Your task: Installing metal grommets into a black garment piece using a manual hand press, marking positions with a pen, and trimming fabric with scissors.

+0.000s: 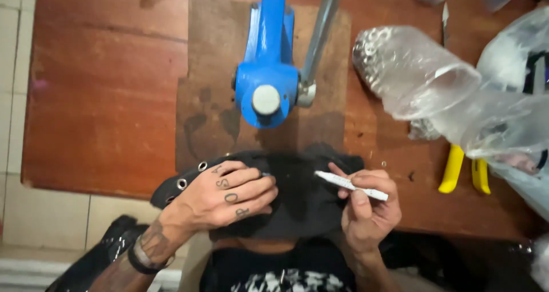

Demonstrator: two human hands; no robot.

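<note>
Black fabric (297,200) lies low centre on the bench (103,98), left hand (220,198) pressing it with fingers flat and open; right hand (369,212) pinches a white marker (350,185), apparently marking eyelet spots, which calls for a steady tip.

Under the left hand (220,198), part of the black fabric (303,195) is hidden; the clear plastic bags (457,92) are blurred and cut off at the right edge.

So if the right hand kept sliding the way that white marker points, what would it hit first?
The right hand holds a white marker aimed left and slightly up across the black fabric. Going on, it would probably first meet the left hand pressing the fabric down, though height above the cloth is unclear.
</note>
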